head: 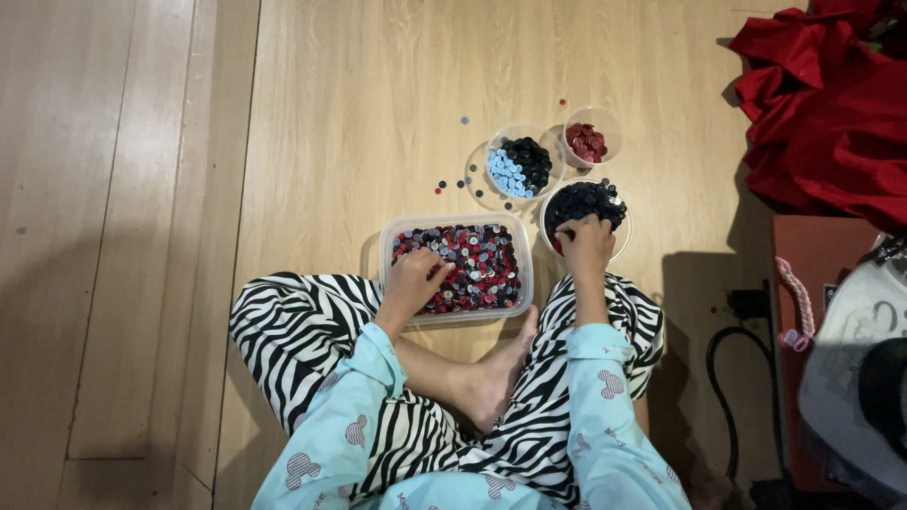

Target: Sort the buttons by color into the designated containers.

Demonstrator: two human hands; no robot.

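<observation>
Curled hands (413, 280) among sorted buttons (468, 264)

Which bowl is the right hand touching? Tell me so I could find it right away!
Start at the rectangular clear tub of mixed buttons in front of the crossed legs. Just to its right is a round clear bowl, where the right hand rests. It alone holds only black buttons; its neighbours hold blue-and-black or dark red ones.

Pale blue sleeves (605, 397) dotted with grey round-eared mouse-head shapes, zebra-striped black-and-white trousers (293, 331), and a bare foot (496, 373) showing.
</observation>
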